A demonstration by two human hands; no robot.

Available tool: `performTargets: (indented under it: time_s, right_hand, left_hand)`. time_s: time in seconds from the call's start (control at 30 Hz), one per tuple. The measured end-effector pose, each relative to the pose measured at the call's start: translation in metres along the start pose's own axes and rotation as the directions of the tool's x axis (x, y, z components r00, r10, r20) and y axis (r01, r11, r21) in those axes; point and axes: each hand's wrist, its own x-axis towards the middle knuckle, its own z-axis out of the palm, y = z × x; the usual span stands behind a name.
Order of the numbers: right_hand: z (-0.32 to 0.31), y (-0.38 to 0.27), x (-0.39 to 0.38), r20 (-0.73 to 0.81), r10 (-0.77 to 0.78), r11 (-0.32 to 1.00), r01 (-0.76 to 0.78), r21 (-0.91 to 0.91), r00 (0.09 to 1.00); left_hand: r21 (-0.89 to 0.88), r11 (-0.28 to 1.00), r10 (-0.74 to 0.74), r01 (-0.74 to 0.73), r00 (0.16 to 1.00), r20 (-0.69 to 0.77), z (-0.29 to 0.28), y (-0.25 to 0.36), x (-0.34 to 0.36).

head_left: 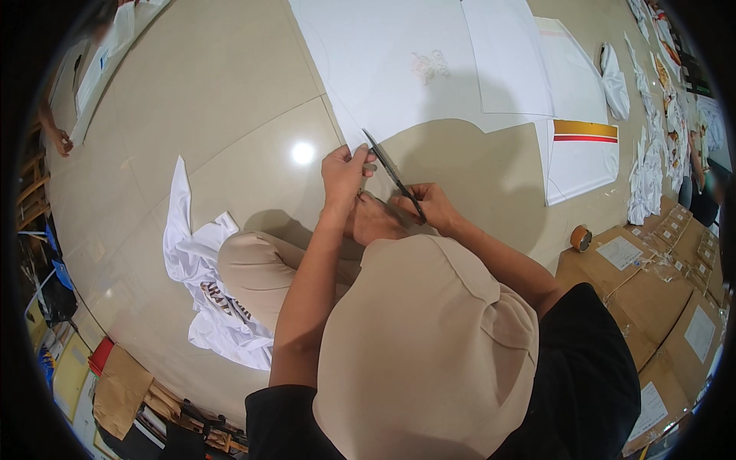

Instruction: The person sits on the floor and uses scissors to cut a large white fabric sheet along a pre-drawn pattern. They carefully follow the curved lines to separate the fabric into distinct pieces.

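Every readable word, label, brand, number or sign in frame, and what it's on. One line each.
Crumpled white cloth: dark brown lettering, broken up by folds; not transcribed.
Cardboard boxes: white labels, print too small to read.
Scissors in right hand: no legible marking.
White sheet at left hand: faint drawing, no readable words.

Head fisheye facing floor [222,84] below; rim unclear.

Floor [238,100] lies open left of the left hand [342,176]; scissors [393,175] bar its right.
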Motion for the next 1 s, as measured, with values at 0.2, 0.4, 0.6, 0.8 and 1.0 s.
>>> performTargets:
  time_s: [0.2,0.4,0.6,0.8,1.0]
  right_hand:
    - [0.0007,-0.0043,-0.0043,0.008,-0.012,1.000,0.012,0.013,1.000]
    - [0.0036,-0.0065,-0.0076,-0.023,0.006,1.000,-0.006,-0.005,1.000]
    - [0.0042,-0.0040,-0.0060,-0.024,0.003,1.000,-0.003,0.001,1.000]
    - [0.0032,-0.0028,-0.0064,-0.016,-0.005,1.000,0.004,-0.008,1.000]
    - [0.0028,0.0002,-0.0059,-0.016,-0.029,0.999,0.028,-0.018,0.999]
  left_hand:
    - [0.000,1.000,0.010,-0.010,1.000,-0.008,0.0011,-0.0009,0.0004]
    - [0.014,1.000,0.006,-0.006,1.000,-0.016,0.0017,0.0000,-0.0009]
    - [0.006,1.000,0.014,-0.014,1.000,-0.007,0.0022,0.0013,-0.0016]
    - [0.010,1.000,0.019,-0.019,1.000,-0.013,0.0017,-0.0013,-0.0004]
    - [0.019,0.999,0.027,-0.027,1.000,-0.009,0.0011,-0.0022,-0.0002]
